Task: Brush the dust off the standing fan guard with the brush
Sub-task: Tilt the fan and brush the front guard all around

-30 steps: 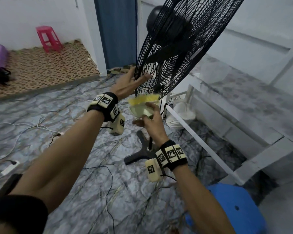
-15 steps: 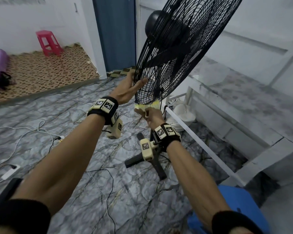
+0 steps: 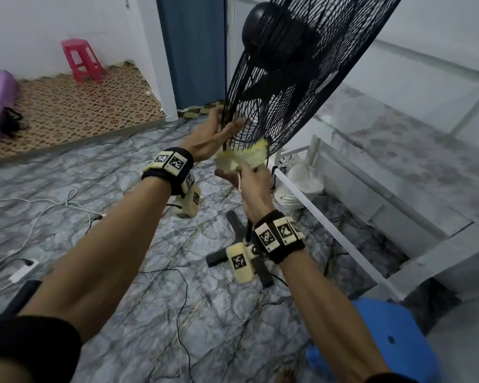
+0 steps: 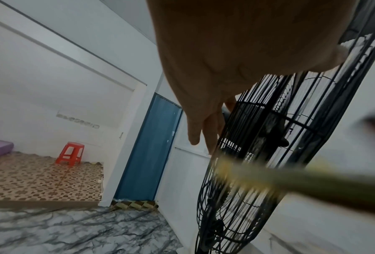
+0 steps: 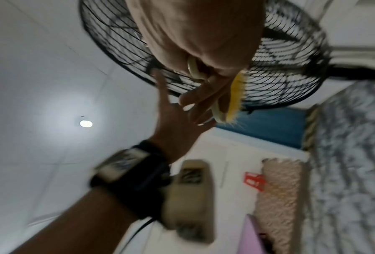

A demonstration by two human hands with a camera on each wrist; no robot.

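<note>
The black wire fan guard (image 3: 302, 78) stands tilted at upper centre, with the motor housing behind it. My left hand (image 3: 222, 126) braces the guard's lower left rim, thumb on the front and straight fingers behind it. In the left wrist view those fingers (image 4: 206, 130) lie along the back of the guard (image 4: 232, 214). My right hand (image 3: 245, 171) grips a pale brush (image 3: 246, 157) with yellow bristles, which touch the bottom edge of the guard. The right wrist view shows the bristles (image 5: 236, 96) against the guard (image 5: 286, 60) and my left hand (image 5: 171, 116) beside them.
The fan's black cross base (image 3: 233, 244) stands on the marbled floor under my right wrist. A white shelf frame (image 3: 329, 217) and stacked white bowls (image 3: 302, 186) are at the right. A blue stool (image 3: 385, 341) is near right. Cables (image 3: 53, 208) lie at the left.
My right hand has carried the brush up and along the guard's bottom edge, and the brush now lies more slanted. My left hand has stayed on the rim.
</note>
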